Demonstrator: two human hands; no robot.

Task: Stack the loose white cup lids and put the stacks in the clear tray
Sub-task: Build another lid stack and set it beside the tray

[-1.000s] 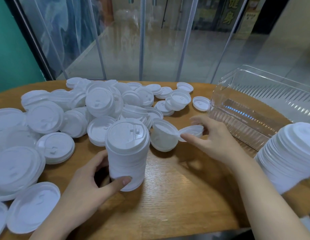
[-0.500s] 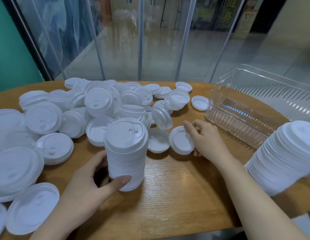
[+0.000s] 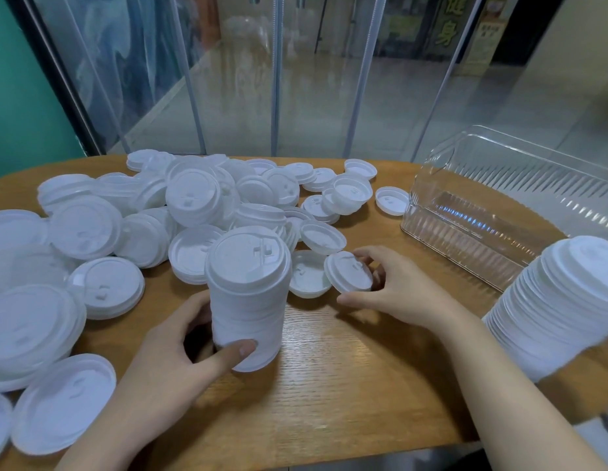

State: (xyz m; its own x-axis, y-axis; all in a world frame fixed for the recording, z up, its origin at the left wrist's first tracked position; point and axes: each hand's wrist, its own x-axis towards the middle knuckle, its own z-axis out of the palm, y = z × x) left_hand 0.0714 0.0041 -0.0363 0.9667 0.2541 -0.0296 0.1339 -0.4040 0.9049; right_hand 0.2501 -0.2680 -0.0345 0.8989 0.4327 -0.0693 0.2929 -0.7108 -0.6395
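A tall stack of white lids (image 3: pixel 249 300) stands upright on the wooden table (image 3: pixel 330 385), and my left hand (image 3: pixel 173 362) grips its base with thumb in front and fingers behind. Just right of it, my right hand (image 3: pixel 394 287) pinches a single white lid (image 3: pixel 348 271), tilted and lifted off the table. Another lid (image 3: pixel 306 277) lies flat between the two. Many loose white lids (image 3: pixel 132 229) cover the left and back of the table. The clear tray (image 3: pixel 493 212) stands empty at the right back.
A second tall stack of lids (image 3: pixel 561 304) leans at the right edge, in front of the tray. The table's curved front edge runs close below my arms. Glass panels and metal posts stand behind the table.
My right hand has picked a lid up from the table and drawn it a little nearer. The left hand and its stack have stayed put.
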